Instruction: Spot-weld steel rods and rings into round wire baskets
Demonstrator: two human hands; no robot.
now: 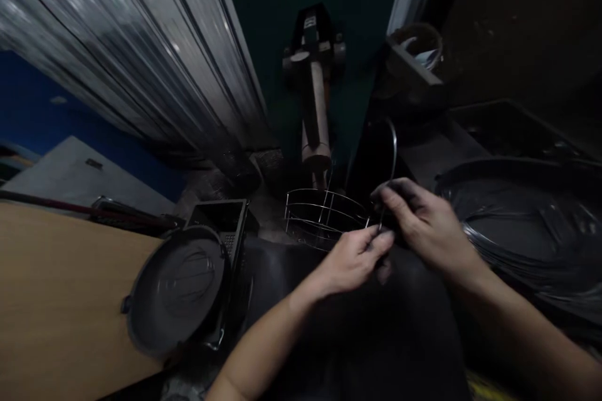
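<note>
A round wire frame (324, 208) with curved metal rings and short uprights sits below the machine's pale arm (317, 106). My left hand (360, 257) is closed at the frame's right side, its fingers pinched on the frame's wire. Just above and to the right, my right hand (418, 216) is closed on a thin curved wire (394, 144), which arcs upward from the fingers. The lower end of that wire reaches down toward my left fingertips. Dark smudges cover the fingertips of both hands.
A large dark basin (527, 225) at the right holds many curved wires. At the left, a round dark pan (181, 291) with a few wires rests beside a crate (242, 219) and a wooden board (61, 301). A basket (418, 44) stands at the upper right.
</note>
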